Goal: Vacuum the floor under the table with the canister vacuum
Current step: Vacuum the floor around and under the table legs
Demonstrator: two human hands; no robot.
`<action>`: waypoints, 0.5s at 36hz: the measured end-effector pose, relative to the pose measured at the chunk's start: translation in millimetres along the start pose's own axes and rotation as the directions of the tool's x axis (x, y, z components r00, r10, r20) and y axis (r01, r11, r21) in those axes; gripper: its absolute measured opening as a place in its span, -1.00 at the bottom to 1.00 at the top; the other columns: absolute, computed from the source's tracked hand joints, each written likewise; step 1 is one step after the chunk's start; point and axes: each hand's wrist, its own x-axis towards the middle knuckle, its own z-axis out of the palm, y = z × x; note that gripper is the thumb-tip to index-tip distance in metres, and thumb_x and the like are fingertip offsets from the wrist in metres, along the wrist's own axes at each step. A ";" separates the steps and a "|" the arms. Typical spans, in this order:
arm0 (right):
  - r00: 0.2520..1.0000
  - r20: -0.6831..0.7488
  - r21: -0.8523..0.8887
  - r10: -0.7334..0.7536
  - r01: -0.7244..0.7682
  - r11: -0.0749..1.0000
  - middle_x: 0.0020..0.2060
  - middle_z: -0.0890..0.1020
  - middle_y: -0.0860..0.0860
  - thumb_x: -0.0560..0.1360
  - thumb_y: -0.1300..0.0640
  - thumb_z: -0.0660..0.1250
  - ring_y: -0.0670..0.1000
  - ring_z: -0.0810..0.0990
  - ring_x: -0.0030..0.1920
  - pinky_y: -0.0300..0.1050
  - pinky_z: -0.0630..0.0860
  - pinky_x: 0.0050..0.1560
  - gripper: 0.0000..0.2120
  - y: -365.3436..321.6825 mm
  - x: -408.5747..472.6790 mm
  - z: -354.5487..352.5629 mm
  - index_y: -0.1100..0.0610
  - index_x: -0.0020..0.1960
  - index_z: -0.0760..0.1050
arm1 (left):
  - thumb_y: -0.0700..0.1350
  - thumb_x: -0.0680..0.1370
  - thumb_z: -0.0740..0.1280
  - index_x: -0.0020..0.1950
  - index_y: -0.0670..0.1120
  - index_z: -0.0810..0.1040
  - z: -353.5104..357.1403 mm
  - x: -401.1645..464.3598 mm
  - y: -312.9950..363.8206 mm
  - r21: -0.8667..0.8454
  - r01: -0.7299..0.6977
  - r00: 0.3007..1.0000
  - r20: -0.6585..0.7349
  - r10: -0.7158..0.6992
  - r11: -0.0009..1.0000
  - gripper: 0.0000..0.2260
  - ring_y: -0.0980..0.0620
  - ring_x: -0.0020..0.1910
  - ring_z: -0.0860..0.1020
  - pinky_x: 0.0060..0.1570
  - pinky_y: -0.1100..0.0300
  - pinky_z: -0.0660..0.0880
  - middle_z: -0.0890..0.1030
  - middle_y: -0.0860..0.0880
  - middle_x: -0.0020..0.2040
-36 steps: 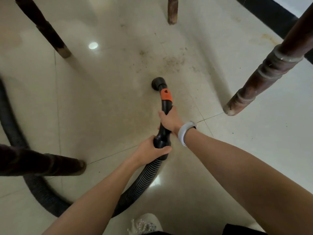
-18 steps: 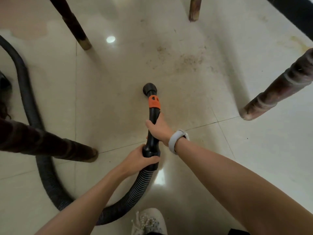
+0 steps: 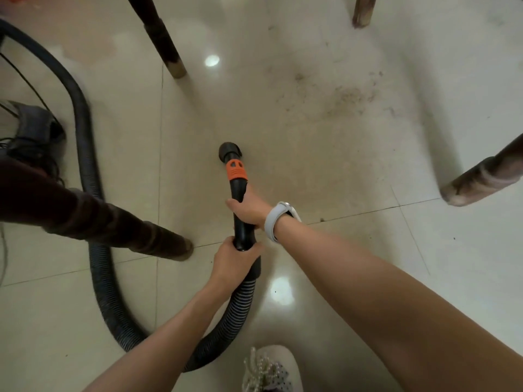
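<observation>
I hold the black vacuum wand [image 3: 240, 199] with both hands. Its round nozzle [image 3: 229, 150] touches the pale tiled floor [image 3: 339, 171], just past an orange collar [image 3: 236, 171]. My right hand [image 3: 250, 207], with a grey wristband, grips the wand's middle. My left hand [image 3: 233, 260] grips the wand's lower end where the ribbed black hose [image 3: 110, 292] joins. The hose loops left behind me and curves up to the far left. A patch of brown dirt [image 3: 351, 97] lies on the floor ahead and to the right of the nozzle.
Four dark wooden table legs stand around me: near left [image 3: 127, 233], far left [image 3: 167, 49], far right [image 3: 360, 11], near right [image 3: 481, 179]. A grey object with cables [image 3: 34, 131] sits at the left. My white shoe [image 3: 268, 369] shows at the bottom.
The view has swung left, so the legs and dirt patch slid right. The nozzle has moved left, away from the dirt patch. More hose shows at the left. Both hands keep their grip.
</observation>
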 end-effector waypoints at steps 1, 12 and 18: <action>1.000 0.015 0.007 -0.003 0.003 1.000 0.34 0.39 0.20 0.59 0.05 0.22 0.22 0.43 0.29 0.11 0.41 0.28 -0.43 -3.0 2.5 4.0 0.22 0.48 0.08 | -0.04 0.46 0.42 -0.01 -0.07 0.49 -3.9 1.8 -1.8 -0.020 0.008 1.000 -0.019 -0.009 1.000 -0.80 0.02 -0.17 0.59 -0.14 0.09 0.55 0.61 -0.06 -0.13; 0.996 -0.086 -0.270 -0.002 -0.021 0.963 0.41 0.37 0.19 0.64 0.09 0.08 0.17 0.37 0.37 -0.11 0.29 0.29 -0.52 42.9 9.9 -43.1 0.24 0.51 0.13 | 0.06 0.49 0.40 0.06 -0.06 0.51 -40.7 30.6 -7.4 -0.023 -0.025 0.986 -0.168 0.021 0.999 -0.74 -0.07 -0.08 0.58 0.06 -0.03 0.54 0.60 -0.04 -0.11; 0.995 -0.098 -0.590 0.011 -0.067 0.805 0.35 0.40 0.24 0.59 0.13 0.10 0.24 0.37 0.33 0.01 0.34 0.29 -0.52 99.5 -3.0 -65.5 0.14 0.50 0.16 | -0.04 0.49 0.35 0.32 -0.04 0.30 -47.6 49.7 19.7 0.335 -0.081 0.955 -0.245 0.169 0.939 -0.56 -0.10 -0.07 0.53 0.02 -0.01 0.50 0.52 -0.02 -0.02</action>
